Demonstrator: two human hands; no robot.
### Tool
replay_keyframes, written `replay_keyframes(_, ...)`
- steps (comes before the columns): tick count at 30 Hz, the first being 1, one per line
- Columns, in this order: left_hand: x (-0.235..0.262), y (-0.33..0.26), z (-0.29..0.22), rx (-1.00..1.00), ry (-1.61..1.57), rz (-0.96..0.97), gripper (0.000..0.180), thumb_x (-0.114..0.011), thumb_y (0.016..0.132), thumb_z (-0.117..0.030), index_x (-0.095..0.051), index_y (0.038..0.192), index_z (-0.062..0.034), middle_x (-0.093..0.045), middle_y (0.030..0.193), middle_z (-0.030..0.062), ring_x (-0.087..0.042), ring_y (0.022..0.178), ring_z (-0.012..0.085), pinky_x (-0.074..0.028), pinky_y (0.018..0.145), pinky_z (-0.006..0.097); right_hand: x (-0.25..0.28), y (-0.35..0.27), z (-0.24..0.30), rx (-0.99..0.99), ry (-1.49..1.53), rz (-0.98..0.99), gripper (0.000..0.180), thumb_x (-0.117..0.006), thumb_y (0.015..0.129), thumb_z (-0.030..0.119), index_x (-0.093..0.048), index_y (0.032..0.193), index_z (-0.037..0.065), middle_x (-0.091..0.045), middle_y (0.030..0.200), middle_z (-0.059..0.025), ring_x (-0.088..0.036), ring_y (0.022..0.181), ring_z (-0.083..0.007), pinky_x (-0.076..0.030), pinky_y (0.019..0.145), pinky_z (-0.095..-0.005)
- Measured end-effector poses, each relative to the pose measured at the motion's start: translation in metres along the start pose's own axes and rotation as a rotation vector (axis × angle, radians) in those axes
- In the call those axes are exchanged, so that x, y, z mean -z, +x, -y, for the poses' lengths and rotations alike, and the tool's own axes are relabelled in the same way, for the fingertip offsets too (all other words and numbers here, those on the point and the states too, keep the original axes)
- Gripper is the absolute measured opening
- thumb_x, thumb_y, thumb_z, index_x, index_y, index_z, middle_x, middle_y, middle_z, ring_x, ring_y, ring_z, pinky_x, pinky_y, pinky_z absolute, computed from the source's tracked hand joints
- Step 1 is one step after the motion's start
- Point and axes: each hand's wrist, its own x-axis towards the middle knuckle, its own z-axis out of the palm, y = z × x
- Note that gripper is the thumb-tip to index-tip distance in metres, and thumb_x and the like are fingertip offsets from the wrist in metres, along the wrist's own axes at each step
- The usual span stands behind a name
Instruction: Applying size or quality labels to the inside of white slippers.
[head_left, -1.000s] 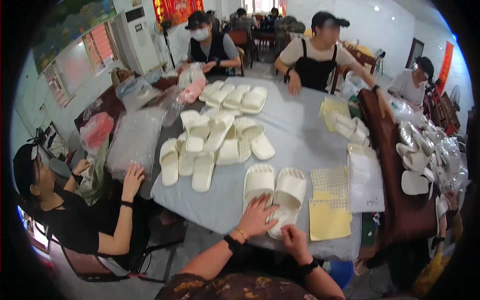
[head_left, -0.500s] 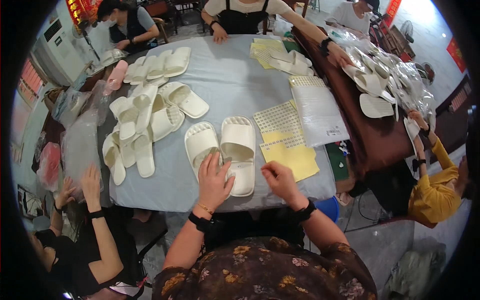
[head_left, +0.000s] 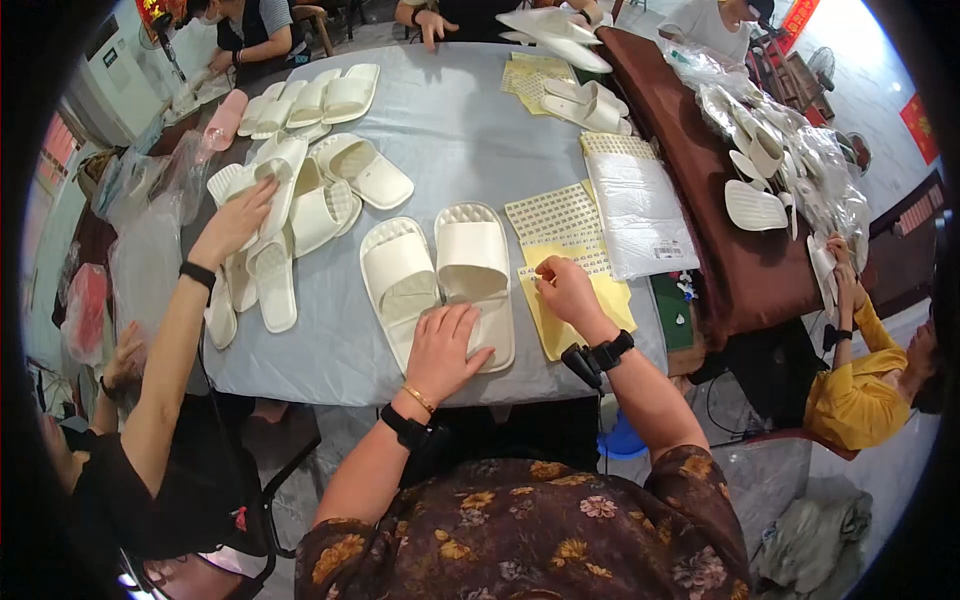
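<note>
A pair of cream slippers lies side by side before me, a left slipper (head_left: 397,268) and a right slipper (head_left: 472,240), toe ends pointing away. My left hand (head_left: 445,350) rests with outstretched fingers across their inner edges, mostly on the right one's footbed. Over a yellow sticker sheet (head_left: 600,312) with rows of small printed labels, my right hand (head_left: 572,292) is closed, thumb and forefinger pinched together. Whatever may be between those fingertips is too small to make out. The covered part of the right footbed is hidden under my left hand.
More slippers (head_left: 365,175) lie piled at the left, where a co-worker's hand (head_left: 240,215) touches one. A white plastic packet (head_left: 645,220) lies right of the stickers. Across the grey-covered table (head_left: 440,120), another person moves a blurred pair of slippers (head_left: 560,40). Bagged slippers (head_left: 800,160) fill the brown surface at right.
My right hand has moved up and right, onto the sticker sheet. My left hand has slid slightly right and nearer me. The left co-worker has reached onto the slipper pile; the person opposite has lifted slippers.
</note>
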Motion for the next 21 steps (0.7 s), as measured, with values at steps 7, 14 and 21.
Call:
replay_keyframes(7, 0.003, 0.008, 0.000, 0.003, 0.012, 0.045, 0.055, -0.071, 0.079, -0.036, -0.058, 0.126, -0.0108, -0.054, 0.127, 0.0109, -0.048, 0.119, 0.0312, -0.035, 0.103, 0.045, -0.008, 0.000, -0.010, 0.017, 0.021, -0.116, 0.014, -0.066, 0.080, 0.007, -0.065, 0.092, 0.000, -0.063, 0.083, -0.0174, -0.062, 0.080, -0.0338, -0.051, 0.073, -0.0409)
replay_keyframes(14, 0.006, 0.003, 0.006, 0.023, 0.052, 0.046, 0.056, -0.069, 0.080, -0.039, -0.058, 0.128, -0.0111, -0.054, 0.127, 0.0112, -0.048, 0.119, 0.0319, -0.035, 0.102, 0.046, -0.015, 0.004, 0.000, 0.059, -0.008, -0.108, 0.012, -0.062, 0.083, 0.012, -0.066, 0.090, 0.002, -0.062, 0.086, -0.0186, -0.061, 0.084, -0.0361, -0.050, 0.074, -0.0437)
replay_keyframes(21, -0.009, -0.003, 0.004, 0.008, 0.083, 0.109, 0.057, -0.057, 0.089, -0.045, -0.053, 0.135, -0.0116, -0.050, 0.135, 0.0122, -0.044, 0.126, 0.0311, -0.031, 0.108, 0.046, -0.014, -0.008, -0.009, -0.017, -0.136, -0.113, 0.009, -0.063, 0.085, 0.014, -0.063, 0.091, 0.007, -0.060, 0.090, -0.0169, -0.060, 0.083, -0.0378, -0.050, 0.072, -0.0453)
